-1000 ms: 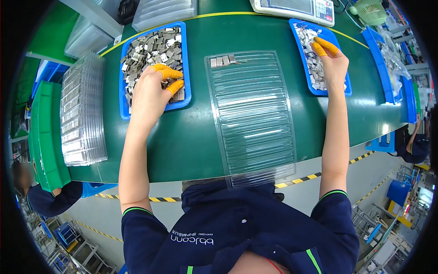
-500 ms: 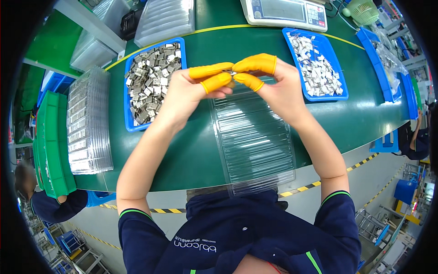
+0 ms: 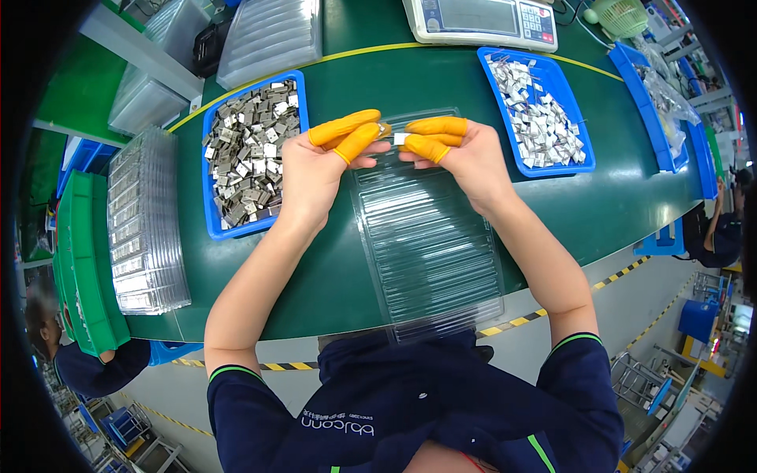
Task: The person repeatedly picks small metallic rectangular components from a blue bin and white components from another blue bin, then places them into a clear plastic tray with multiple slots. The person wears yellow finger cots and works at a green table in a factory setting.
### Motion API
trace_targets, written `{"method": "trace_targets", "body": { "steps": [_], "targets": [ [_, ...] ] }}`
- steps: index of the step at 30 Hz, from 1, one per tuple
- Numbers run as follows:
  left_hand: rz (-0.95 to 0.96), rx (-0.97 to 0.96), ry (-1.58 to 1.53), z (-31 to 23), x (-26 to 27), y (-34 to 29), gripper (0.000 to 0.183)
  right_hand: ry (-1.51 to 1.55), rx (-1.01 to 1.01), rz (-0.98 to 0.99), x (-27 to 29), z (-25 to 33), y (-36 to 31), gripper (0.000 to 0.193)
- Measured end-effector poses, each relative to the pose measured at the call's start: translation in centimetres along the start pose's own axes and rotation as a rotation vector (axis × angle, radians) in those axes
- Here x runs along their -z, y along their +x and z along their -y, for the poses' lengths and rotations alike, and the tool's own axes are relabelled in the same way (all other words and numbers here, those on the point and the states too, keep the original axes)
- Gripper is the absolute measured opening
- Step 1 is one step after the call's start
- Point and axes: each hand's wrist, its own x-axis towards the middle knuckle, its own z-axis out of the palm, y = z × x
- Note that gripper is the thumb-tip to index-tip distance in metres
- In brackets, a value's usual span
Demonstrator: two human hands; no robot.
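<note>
Head view: both hands (image 3: 315,169) (image 3: 465,158) pinch small metal parts (image 3: 400,139) over clear tray's (image 3: 430,252) far edge; blue bins (image 3: 211,189) flank.

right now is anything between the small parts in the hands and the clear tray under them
Nothing visible. Both hands, left and right, hold small metal parts at their fingertips just over the far end of the clear tray, whose slots there look bare.

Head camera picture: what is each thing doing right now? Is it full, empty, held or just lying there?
Left hand: raised over the tray, orange-capped fingers pinching a small part.
Right hand: pinching a small pale part.
Clear ribbed tray: flat on the table, mostly empty.
Left blue bin: heaped with metal pieces.
Right blue bin: thinly filled.
Stack of clear trays: piled.
</note>
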Motion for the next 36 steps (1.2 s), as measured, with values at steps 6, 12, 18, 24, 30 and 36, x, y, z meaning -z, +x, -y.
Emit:
{"method": "trace_targets", "body": {
  "steps": [6, 12, 18, 24, 30, 36],
  "targets": [
    [-0.044, 0.025, -0.095, 0.6, -1.0, -0.5, 0.029, 0.069, 0.069, -0.004, -0.3, -0.6, 0.0, 0.022],
    [-0.082, 0.053, -0.182, 1.6, -1.2, -0.7, 0.028, 0.049, 0.144, -0.048, -0.8, -0.9, -0.2, 0.023],
    [-0.13, 0.069, -0.201, 1.2, -1.2, -0.9, 0.026, -0.034, 0.253, -0.084, -0.6, -0.7, -0.4, 0.023],
    [-0.108, 0.042, -0.2, 1.5, -1.3, -0.9, 0.023, -0.049, 0.209, -0.057, -0.6, -0.6, -0.6, 0.023],
    [-0.089, -0.033, -0.17, 1.6, -1.5, -1.1, 0.021, -0.075, 0.191, -0.027, 0.0, -0.3, -0.6, 0.024],
    [-0.05, -0.052, -0.113, 1.5, -1.6, -1.3, 0.021, -0.113, 0.22, 0.011, 0.3, -0.6, -0.6, 0.025]
  ]
}}
